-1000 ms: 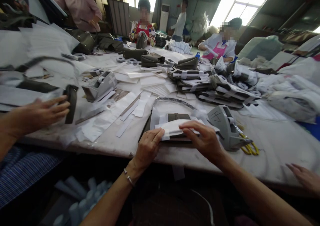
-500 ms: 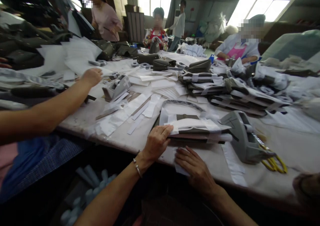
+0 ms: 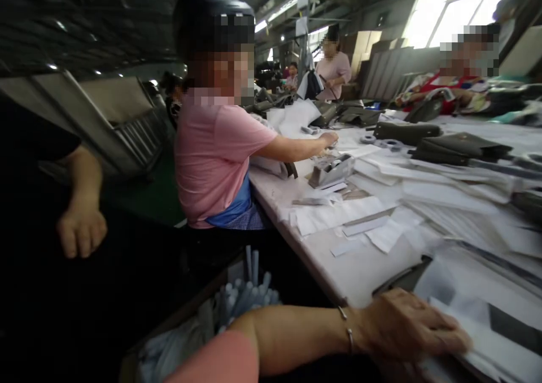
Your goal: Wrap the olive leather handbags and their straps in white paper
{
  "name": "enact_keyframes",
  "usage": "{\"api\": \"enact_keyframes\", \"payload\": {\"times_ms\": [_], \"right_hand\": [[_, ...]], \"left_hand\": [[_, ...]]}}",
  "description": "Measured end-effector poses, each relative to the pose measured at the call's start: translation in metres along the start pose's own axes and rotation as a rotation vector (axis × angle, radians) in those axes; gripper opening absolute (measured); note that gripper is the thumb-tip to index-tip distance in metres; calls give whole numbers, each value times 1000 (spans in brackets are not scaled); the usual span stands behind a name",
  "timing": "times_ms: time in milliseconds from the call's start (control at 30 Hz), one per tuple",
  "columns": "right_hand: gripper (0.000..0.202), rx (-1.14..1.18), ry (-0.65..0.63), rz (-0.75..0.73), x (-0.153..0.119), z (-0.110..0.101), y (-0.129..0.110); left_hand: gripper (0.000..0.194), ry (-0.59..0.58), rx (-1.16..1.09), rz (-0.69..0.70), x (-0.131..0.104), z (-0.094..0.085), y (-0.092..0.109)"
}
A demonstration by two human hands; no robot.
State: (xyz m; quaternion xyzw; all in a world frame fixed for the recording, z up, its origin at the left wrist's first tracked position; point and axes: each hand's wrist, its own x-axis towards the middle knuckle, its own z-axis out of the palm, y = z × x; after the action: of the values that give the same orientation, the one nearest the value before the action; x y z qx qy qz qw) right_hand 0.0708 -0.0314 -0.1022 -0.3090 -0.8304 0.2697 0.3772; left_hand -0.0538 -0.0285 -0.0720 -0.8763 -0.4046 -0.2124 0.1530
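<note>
My left hand point(image 3: 412, 326), with a thin bracelet at the wrist, lies at the lower right over the near left end of a dark grey bag point(image 3: 514, 329). Its fingers are together and bent over the edge, on the white paper point(image 3: 483, 315) that covers part of the bag. The thumb side is blurred and mostly hidden below. A dark wrapped strap point(image 3: 499, 261) runs along the bag's far side, and the bag's right part is cut off by the frame. My right hand is out of view.
Cut paper strips point(image 3: 339, 213) and a grey tape dispenser point(image 3: 332, 171) lie farther along the table point(image 3: 305, 253). A co-worker in pink point(image 3: 220, 151) reaches over it from the left. Below the table edge stands a box of grey-white tubes point(image 3: 245, 298). Another person's hand point(image 3: 82, 230) hangs at far left.
The view has swung left, bringing the co-worker in pink into sight. My right hand and the nearby dispenser with yellow scissors have left the picture. My left hand stays at the bag's end.
</note>
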Motion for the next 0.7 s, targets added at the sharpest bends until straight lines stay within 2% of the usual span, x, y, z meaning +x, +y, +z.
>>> {"api": "enact_keyframes", "payload": {"times_ms": [67,100,200,233,267,300,333,400,433,467,533,600,700], "right_hand": [[37,-7,-45,31,7,3,-4],[37,-23,-49,59,4,-3,-9],[26,-56,-144,141,-20,-49,-40],[21,-25,-265,152,-25,-67,-55],[21,6,-312,162,-25,-84,-68],[23,6,-283,191,-21,-100,-79],[26,-27,-200,214,-12,-113,-84],[25,-207,33,246,13,-134,-78],[24,-323,92,261,26,-142,-68],[23,-431,88,291,39,-147,-55],[23,-583,-49,415,61,-151,-29],[26,-608,-149,511,79,-150,-9],[27,-594,-196,573,97,-149,3]], "left_hand": [[38,-11,1,24,1,1,-1],[37,-13,-22,32,1,0,-1],[30,27,-156,12,1,-8,3],[28,53,-208,-14,0,-11,4],[26,90,-251,-47,0,-13,5],[25,116,-283,-80,0,-13,3],[25,131,-306,-95,0,-13,2],[27,162,-329,-76,1,-10,-3],[28,183,-326,-67,2,-9,-4],[30,206,-318,-57,2,-8,-5],[31,247,-298,-45,3,-7,-6],[32,278,-286,-29,5,-7,-5],[34,337,-276,11,6,-9,-5]]}}
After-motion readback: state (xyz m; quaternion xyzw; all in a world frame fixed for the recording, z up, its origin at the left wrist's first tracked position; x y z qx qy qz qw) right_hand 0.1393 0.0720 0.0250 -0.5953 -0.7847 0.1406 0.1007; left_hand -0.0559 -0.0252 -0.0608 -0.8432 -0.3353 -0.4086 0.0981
